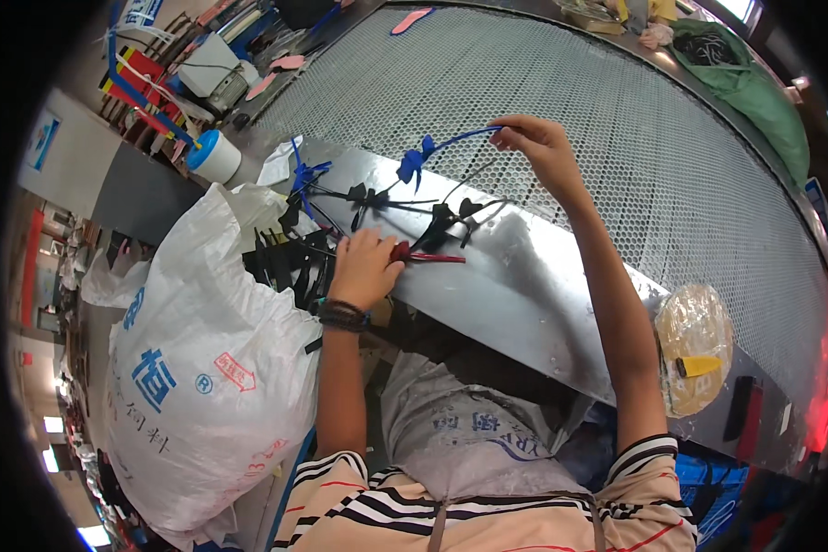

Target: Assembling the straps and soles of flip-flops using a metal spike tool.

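At the far right of the metal sheet, my right hand (538, 152) is raised, thumb and fingers pinching the end of a blue strap with a bow (412, 166). The strap stretches to the left above the sheet. My left hand (363, 269), with a dark bracelet on the wrist, is low at the sheet's left end. Its fingers are bent around a dark red strap with a bow (401, 254); the fingertips are partly hidden. Between the hands lie black straps with bows (368, 195) and a dark green one (442, 219). Another blue strap (305, 175) lies farther left.
A large white sack (202, 368) with black strips (290, 267) at its mouth stands at left. Behind the metal sheet (515, 276) spreads a perforated tabletop (635, 175). A clear tape roll (695, 350) lies right, a white-blue tub (213, 155) back left, a green sack (745, 101) back right.
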A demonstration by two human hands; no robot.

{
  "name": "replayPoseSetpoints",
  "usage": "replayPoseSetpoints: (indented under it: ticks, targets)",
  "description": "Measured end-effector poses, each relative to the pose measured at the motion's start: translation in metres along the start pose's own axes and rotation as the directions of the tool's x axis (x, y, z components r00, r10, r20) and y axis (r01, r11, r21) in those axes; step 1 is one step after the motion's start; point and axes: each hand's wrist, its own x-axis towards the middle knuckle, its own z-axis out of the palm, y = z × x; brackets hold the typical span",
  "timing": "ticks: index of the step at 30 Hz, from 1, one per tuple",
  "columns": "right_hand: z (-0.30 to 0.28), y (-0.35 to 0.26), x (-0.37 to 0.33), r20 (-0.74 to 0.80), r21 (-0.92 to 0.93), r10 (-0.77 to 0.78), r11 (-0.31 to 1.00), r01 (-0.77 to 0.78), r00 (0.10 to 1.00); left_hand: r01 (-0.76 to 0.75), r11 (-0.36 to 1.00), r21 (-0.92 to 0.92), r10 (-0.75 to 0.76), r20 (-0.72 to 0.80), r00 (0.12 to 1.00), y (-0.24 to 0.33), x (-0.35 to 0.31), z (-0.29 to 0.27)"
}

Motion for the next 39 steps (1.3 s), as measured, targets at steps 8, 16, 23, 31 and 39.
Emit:
replayPoseSetpoints:
  ticks: [8,16,23,31,39]
  targets:
    - [-0.007,-0.081,-0.046,-0.228,-0.036,0.018,0.999,-0.027,0.973,-0.077,0.884,-0.46,-0.134,-0.409,0.902,0.075,0.064,-0.094]
    - [-0.036,-0.116,-0.056,-0.411,-0.407,-0.326,0.901,0.149,0.852,-0.071,0.368,-0.927,-0.199,-0.153,0.968,0.085,0.103,-0.096]
    - [-0.032,-0.119,-0.094,-0.284,-0.38,-0.318,0.903,0.198,0.905,0.106,-0.378,-0.92,0.019,0.107,0.994,0.105,0.104,-0.077]
    - [-0.016,-0.111,-0.114,0.066,-0.016,-0.214,0.976,0.215,0.975,-0.055,-0.133,-0.99,0.182,-0.079,0.98,0.117,0.088,-0.084]
    - [0.008,-0.16,-0.129,0.181,-0.681,-0.459,0.58,0.448,0.87,-0.18,0.349,-0.92,0.109,-0.151,0.983,0.146,0.062,-0.116]
